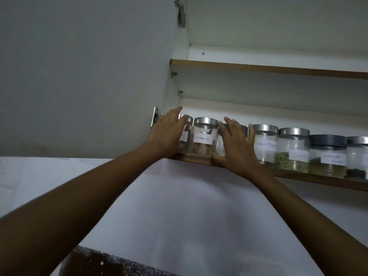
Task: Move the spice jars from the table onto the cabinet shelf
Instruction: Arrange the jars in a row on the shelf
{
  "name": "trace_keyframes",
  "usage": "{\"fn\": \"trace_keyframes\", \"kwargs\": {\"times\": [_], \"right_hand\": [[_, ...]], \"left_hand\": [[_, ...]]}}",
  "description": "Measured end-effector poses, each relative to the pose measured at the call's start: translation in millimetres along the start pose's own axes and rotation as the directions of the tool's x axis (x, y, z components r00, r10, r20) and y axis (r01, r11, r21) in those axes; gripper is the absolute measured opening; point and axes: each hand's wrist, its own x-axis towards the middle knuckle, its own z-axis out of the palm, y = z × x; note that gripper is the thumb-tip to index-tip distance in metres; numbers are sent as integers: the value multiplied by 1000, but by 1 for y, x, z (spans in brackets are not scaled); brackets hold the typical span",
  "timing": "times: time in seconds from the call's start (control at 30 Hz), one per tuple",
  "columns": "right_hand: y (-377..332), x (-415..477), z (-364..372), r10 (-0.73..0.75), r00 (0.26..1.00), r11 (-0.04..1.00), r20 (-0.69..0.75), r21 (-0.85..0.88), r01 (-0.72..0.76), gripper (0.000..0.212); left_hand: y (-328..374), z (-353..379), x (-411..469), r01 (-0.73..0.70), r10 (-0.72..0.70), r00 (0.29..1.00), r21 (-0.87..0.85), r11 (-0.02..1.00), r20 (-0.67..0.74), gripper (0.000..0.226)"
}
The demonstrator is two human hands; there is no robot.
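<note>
Several glass spice jars with paper labels stand in a row along the front of the lower cabinet shelf. My left hand lies with straight fingers against the leftmost jar, covering most of it. Beside that stands the cinnamon jar, untouched between my hands. My right hand is spread flat over the front of the dark-lidded third jar, thumb low at its left. To the right stand the black pepper jar, the fennel jar, a dark-lidded coriander jar and one more jar.
The open grey cabinet door hangs at the left on a metal hinge. An upper shelf runs above the jars. Below is a white wall, and a corner of speckled dark countertop shows at the bottom.
</note>
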Motion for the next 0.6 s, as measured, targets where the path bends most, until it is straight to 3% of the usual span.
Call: {"fn": "trace_keyframes", "kwargs": {"times": [0.17, 0.3, 0.43, 0.6], "right_hand": [[-15, 65, -19, -27, 948, 996, 318, -76, 54, 112], [-20, 88, -20, -12, 853, 995, 521, -82, 64, 114], [-25, 92, -9, -28, 858, 978, 514, -163, 130, 96], [-26, 95, -1, -53, 891, 962, 451, -215, 166, 90]], "left_hand": [[-10, -18, 50, -78, -17, 976, 416, 906, 219, 105], [-17, -16, 64, -158, -37, 934, 504, 849, 355, 99], [-18, 1, 57, -110, -31, 955, 447, 888, 295, 89], [-22, 9, 61, -114, -3, 967, 443, 889, 256, 85]]}}
